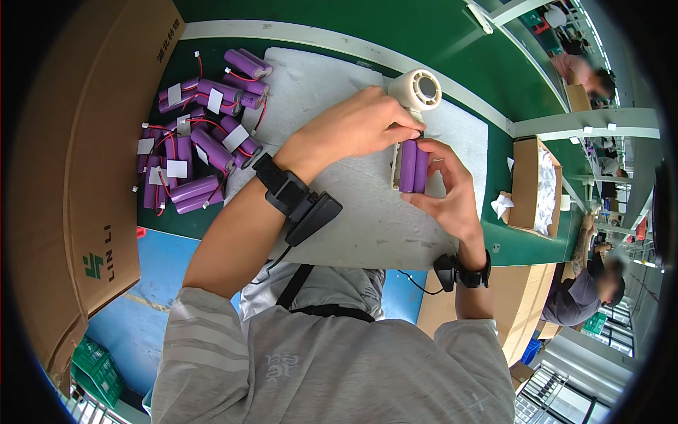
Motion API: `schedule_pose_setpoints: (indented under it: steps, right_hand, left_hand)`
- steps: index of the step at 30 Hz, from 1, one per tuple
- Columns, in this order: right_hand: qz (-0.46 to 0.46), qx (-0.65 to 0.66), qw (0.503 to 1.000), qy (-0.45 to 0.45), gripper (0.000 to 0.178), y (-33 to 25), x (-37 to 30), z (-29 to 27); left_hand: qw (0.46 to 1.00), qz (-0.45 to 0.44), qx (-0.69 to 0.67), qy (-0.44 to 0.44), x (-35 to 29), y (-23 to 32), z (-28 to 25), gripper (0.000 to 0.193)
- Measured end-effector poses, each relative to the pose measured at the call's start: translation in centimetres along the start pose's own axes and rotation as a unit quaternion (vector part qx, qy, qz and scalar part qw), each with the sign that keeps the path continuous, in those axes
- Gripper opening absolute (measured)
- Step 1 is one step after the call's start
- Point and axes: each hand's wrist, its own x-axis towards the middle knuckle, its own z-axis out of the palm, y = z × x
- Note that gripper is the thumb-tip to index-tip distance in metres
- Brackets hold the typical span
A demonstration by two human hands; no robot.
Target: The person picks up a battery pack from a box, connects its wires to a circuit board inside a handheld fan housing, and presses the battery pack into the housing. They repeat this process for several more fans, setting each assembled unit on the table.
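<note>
A cream handheld fan (pixel 405 90), or a device much like one, lies on the pale foam mat, its round grilled head away from me. Below the head, a purple two-cell battery pack (pixel 408 167) sits at its cream handle shell (pixel 394 177), whose edge shows on the left. My right hand (pixel 455 187) grips the pack from the right, thumb at the near end and fingers at the far end. At the neck between head and pack, my left hand (pixel 371 124) is closed in a pinch; a small dark bit shows by the fingertips, too small to name.
Many purple battery packs (pixel 201 145) with red leads and white pads are piled left of the foam mat (pixel 318 212). A tall cardboard box (pixel 99 162) walls the left side. Right of the mat stands an open carton (pixel 526 187) holding white pieces. Other people sit farther right.
</note>
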Motion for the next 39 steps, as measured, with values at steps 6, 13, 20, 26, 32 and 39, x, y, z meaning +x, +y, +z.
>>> schedule_pose_setpoints:
  steps: [6, 13, 20, 26, 32, 39]
  right_hand:
    - [-0.024, 0.039, 0.999, 0.024, 0.07, 0.0, -0.5, 0.7]
    - [-0.056, -0.042, 0.995, 0.07, 0.051, -0.3, -1.0, 0.7]
    - [-0.049, -0.089, 0.992, 0.07, 0.046, -0.6, -0.7, 0.7]
    - [-0.082, -0.128, 0.985, 0.078, 0.036, -0.2, 0.0, 0.1]
    - [-0.107, -0.144, 0.982, 0.058, 0.044, -0.6, 1.0, -0.3]
    - [-0.096, -0.118, 0.988, 0.018, 0.049, -0.4, 2.2, -0.6]
  left_hand:
    - [1.0, -0.014, -0.002, -0.009, 0.0, 0.2, -0.2, 0.022]
    - [1.0, -0.014, -0.006, -0.002, 0.1, 0.0, 0.0, 0.022]
    - [1.0, -0.013, -0.011, -0.006, 0.1, -0.2, 0.1, 0.022]
    - [1.0, -0.009, -0.022, -0.001, 0.0, -0.6, 0.1, 0.024]
    - [0.999, -0.028, -0.032, -0.02, 0.2, -0.4, -0.4, 0.034]
    - [0.995, -0.075, -0.035, -0.054, 0.3, 0.4, -1.1, 0.045]
